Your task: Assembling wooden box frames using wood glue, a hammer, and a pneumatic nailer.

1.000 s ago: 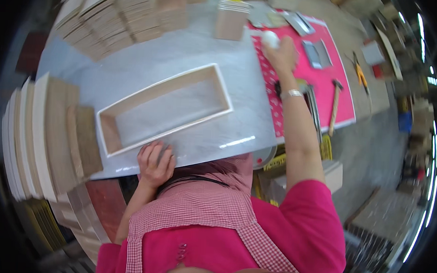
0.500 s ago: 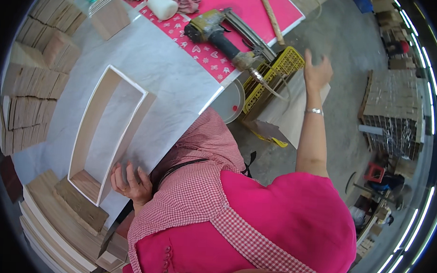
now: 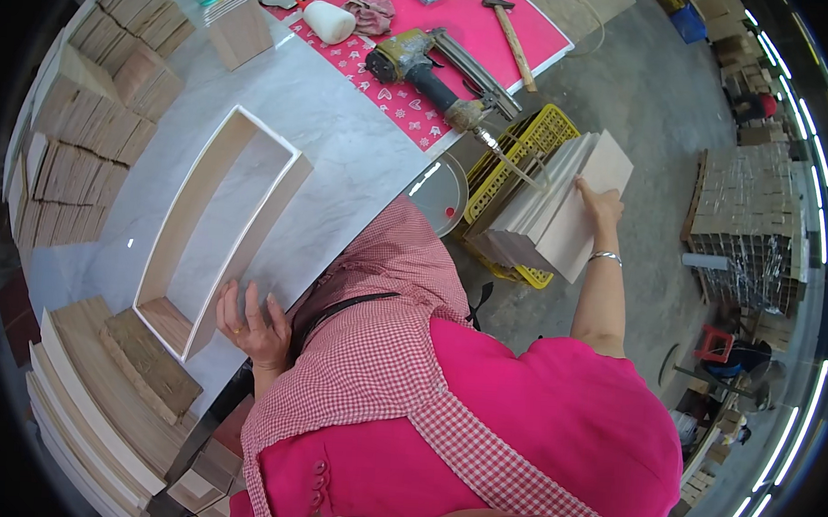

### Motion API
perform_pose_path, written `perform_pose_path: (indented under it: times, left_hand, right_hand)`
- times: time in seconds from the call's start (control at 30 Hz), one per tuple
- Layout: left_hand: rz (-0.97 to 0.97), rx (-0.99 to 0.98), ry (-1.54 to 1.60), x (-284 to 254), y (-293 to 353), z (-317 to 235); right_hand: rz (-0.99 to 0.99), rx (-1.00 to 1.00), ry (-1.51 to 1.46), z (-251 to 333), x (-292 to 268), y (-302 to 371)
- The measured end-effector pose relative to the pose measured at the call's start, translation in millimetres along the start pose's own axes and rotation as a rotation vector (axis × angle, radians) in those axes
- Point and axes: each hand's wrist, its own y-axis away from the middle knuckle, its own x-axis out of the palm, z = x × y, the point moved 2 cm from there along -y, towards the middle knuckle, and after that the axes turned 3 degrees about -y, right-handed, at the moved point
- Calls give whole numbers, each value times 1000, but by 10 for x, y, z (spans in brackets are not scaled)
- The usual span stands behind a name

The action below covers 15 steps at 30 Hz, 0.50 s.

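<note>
A rectangular wooden frame (image 3: 261,217) stands on the marbled tabletop (image 3: 344,163), its walls on edge. My left hand (image 3: 256,327) rests at the frame's near end corner, fingers apart, fingertips against or very close to its outer side. Out to the right, my right hand (image 3: 603,209) is closed on the outermost of several thin wooden boards (image 3: 610,170), its fingertips on the board's face and the rest of the grip partly hidden. Those boards stand packed on edge in a yellow plastic crate (image 3: 551,128) beside the table.
A nail gun (image 3: 431,79) with an air hose lies on a pink mat (image 3: 462,11), near a hammer (image 3: 511,43), a white bottle (image 3: 328,22) and a crumpled cloth (image 3: 369,11). Wood stacks (image 3: 87,138) line the left. A round clear tub (image 3: 438,193) sits below the table edge.
My right hand has come down from above the crate onto the outermost board. My left hand stays by the frame. The whole view has shifted slightly.
</note>
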Motion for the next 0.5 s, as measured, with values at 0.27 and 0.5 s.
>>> perform_pose_path:
  times: [0.27, 0.5]
  left_hand:
    - [202, -371, 770, -380, -458, -161]
    - [51, -1258, 1650, -897, -471, -4]
  right_hand:
    - [-29, -1365, -229, 1631, -645, 1470]
    - [600, -2328, 80, 2680, -369, 3775]
